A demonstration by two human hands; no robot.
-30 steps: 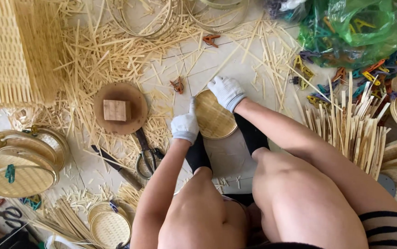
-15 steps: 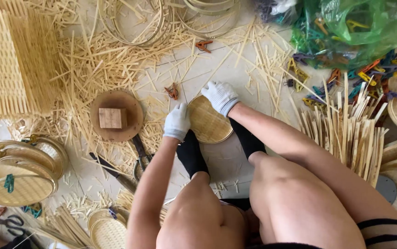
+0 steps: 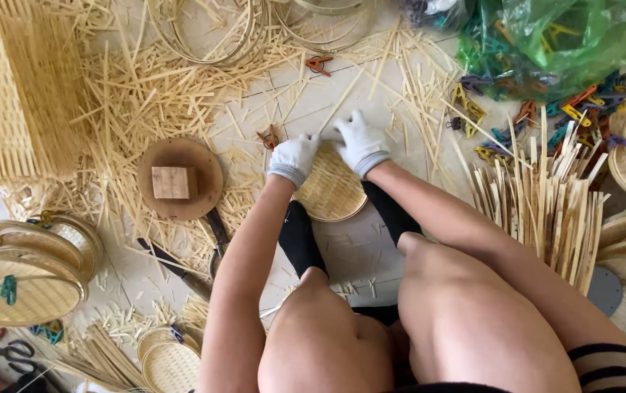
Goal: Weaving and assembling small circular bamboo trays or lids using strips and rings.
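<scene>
A round woven bamboo disc lies on the floor between my black-socked feet. My left hand in a white glove grips its upper left rim. My right hand, also in a white glove, grips the upper rim right beside it, the two hands touching at the top of the disc. Loose bamboo slivers lie scattered all around the disc.
A round wooden board with a small block sits left of the disc, with a knife and pliers below it. Stacked woven trays at left, upright bamboo strips at right, coloured clips and a green bag beyond.
Both hands moved up along the disc and came together at its top rim. The view shifted slightly downward.
</scene>
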